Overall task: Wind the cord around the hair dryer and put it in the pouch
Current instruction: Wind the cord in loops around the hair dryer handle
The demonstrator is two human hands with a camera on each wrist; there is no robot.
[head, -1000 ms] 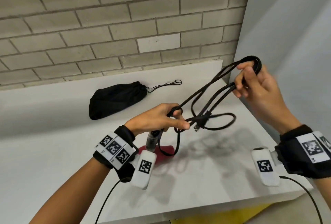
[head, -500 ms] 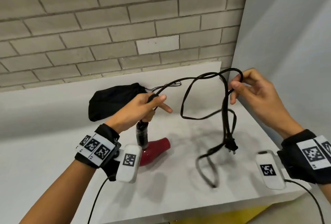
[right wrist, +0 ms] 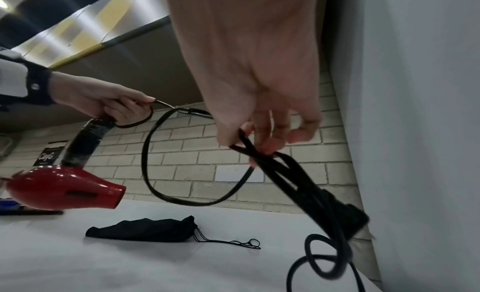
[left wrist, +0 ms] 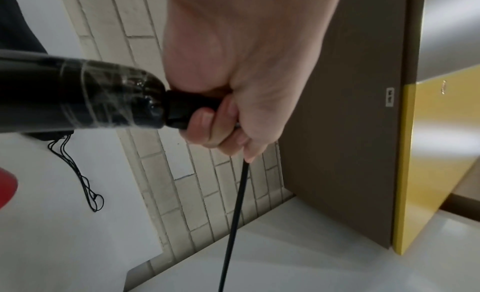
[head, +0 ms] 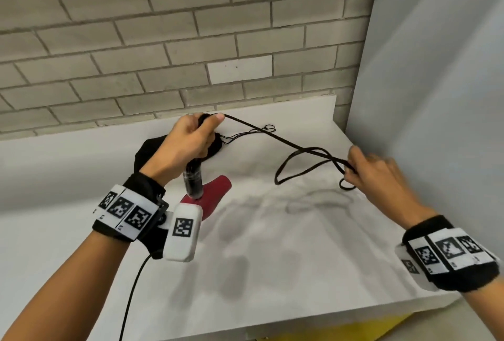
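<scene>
The red hair dryer (head: 211, 193) (right wrist: 64, 190) hangs by its black handle (head: 193, 180) (left wrist: 78, 95) above the white counter. My left hand (head: 191, 139) (left wrist: 233, 91) (right wrist: 114, 103) grips the handle's end and the black cord (head: 272, 136) (left wrist: 233, 214) where it comes out. From there the cord runs right to my right hand (head: 373, 174) (right wrist: 259, 111), which pinches several strands (right wrist: 259, 154). A loop (right wrist: 166, 173) sags between the hands and the plug end (right wrist: 348, 216) dangles below. Behind my left hand lies the black pouch (head: 147, 152) (right wrist: 145, 228).
The pouch's thin drawstring (head: 253, 132) (right wrist: 233, 243) trails right across the counter (head: 272, 259). A brick wall (head: 191, 40) backs the counter and a grey panel (head: 436, 95) closes its right side. The counter's front edge (head: 327, 316) is near me.
My left hand has lifted the dryer handle up and back over the pouch. My right hand has dropped down to the right, pulling the cord out taut between the hands.
</scene>
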